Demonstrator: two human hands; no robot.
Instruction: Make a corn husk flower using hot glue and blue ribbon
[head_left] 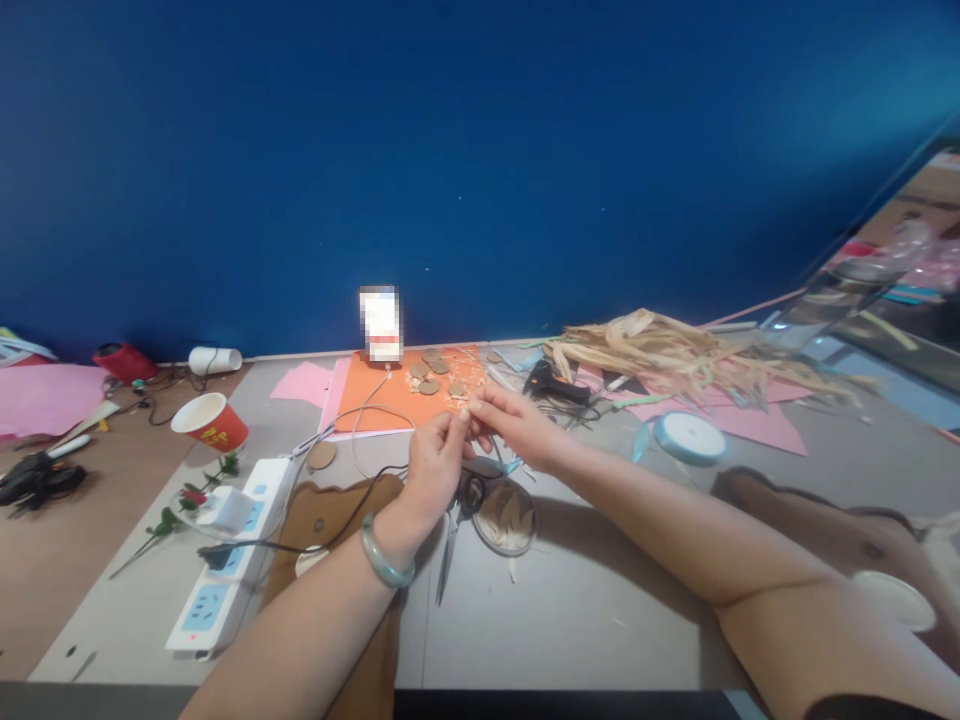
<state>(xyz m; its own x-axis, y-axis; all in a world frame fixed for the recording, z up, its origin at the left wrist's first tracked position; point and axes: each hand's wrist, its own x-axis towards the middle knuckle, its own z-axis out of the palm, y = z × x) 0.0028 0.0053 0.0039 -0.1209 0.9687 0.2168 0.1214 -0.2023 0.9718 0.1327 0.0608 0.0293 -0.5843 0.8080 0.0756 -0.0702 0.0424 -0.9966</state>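
Note:
My left hand [437,462] and my right hand [514,425] meet above the middle of the table, fingertips pinched together. Whatever lies between the fingers is too small to make out. Just below them is a round dish [507,520] with pale, petal-like pieces in it. Beside the dish, a pair of scissors [448,550] points towards me, its handles partly under my hands. Beyond my fingers, several round brown discs [427,386] and pale scraps lie on an orange sheet [367,400]. A black glue gun [555,383] rests right of the sheet.
A white power strip [232,555] with plugs and cables lies left, near a red paper cup [212,422] and a leafy sprig [166,520]. A phone [381,325] stands against the blue wall. Raffia-like strands [637,345] and a ribbon roll [690,438] lie right.

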